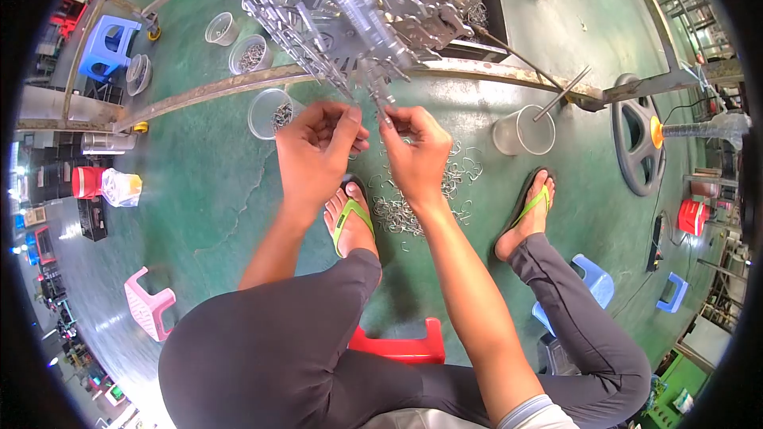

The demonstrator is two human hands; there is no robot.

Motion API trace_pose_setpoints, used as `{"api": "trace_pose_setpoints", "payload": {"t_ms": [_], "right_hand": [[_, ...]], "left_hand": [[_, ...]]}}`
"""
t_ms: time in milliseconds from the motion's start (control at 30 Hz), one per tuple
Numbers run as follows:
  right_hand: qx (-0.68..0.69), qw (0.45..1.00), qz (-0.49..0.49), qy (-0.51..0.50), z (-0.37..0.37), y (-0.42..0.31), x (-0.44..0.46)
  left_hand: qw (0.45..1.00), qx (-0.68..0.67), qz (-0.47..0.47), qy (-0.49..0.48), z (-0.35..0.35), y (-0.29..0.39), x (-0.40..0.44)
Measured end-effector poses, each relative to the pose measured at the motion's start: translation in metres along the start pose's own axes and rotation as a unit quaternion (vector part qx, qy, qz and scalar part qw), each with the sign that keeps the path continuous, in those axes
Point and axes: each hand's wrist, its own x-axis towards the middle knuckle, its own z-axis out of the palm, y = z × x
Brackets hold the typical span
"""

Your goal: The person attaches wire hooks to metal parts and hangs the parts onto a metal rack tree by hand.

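Note:
A dense cluster of silvery stamped metal brackets (318, 12) hangs in front of me at the top of the view. My right hand (417, 151) pinches the lower end of a hanging metal bracket (378, 89) between thumb and finger. Beside it, just below the cluster, my left hand (314, 151) is closed, fingers curled against the thumb; whatever they hold is too small to make out. Bent wire hooks (401, 214) lie in a loose pile on the green floor beneath my right hand. Behind my left hand stands a clear plastic tub (262, 115) with small metal pieces inside.
A rusty metal frame bar (214, 95) crosses in front of me. To the right, another clear tub (509, 133) holds a metal rod (563, 94). More tubs (250, 56) stand beyond the bar. Plastic stools, blue (107, 48), pink (147, 302) and red (421, 342), are around me.

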Motion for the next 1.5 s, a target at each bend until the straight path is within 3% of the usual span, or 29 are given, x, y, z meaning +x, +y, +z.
{"api": "trace_pose_setpoints", "payload": {"t_ms": [233,500,633,733,833,1233,1433,1500], "right_hand": [[0.007,0.998,0.065,-0.006,-0.004,0.007,0.006],[-0.073,0.99,0.099,-0.064,-0.019,-0.016,0.012],[-0.154,0.981,-0.037,-0.111,-0.028,-0.036,0.015],[-0.168,0.975,-0.039,-0.139,-0.026,-0.05,0.017],[-0.193,0.97,-0.049,-0.142,-0.022,-0.054,0.022],[-0.253,0.959,-0.053,-0.119,-0.002,-0.051,0.047],[-0.283,0.95,-0.038,-0.127,0.004,-0.06,0.058],[-0.281,0.952,-0.01,-0.124,0.007,-0.067,0.058]], "left_hand": [[0.995,0.095,-0.042,-0.007,0.006,-0.062,0.001],[0.994,0.053,0.091,0.008,0.019,-0.095,0.008],[0.993,0.067,0.095,0.026,0.022,-0.095,0.004],[0.994,0.036,0.098,0.037,0.025,-0.098,0.006],[0.993,0.062,0.089,0.051,0.024,-0.112,0.014],[0.984,-0.171,-0.007,0.042,0.032,-0.109,0.031],[0.994,-0.103,-0.003,0.023,0.029,-0.105,0.037],[0.984,-0.177,-0.029,0.003,0.024,-0.11,0.038]]}}
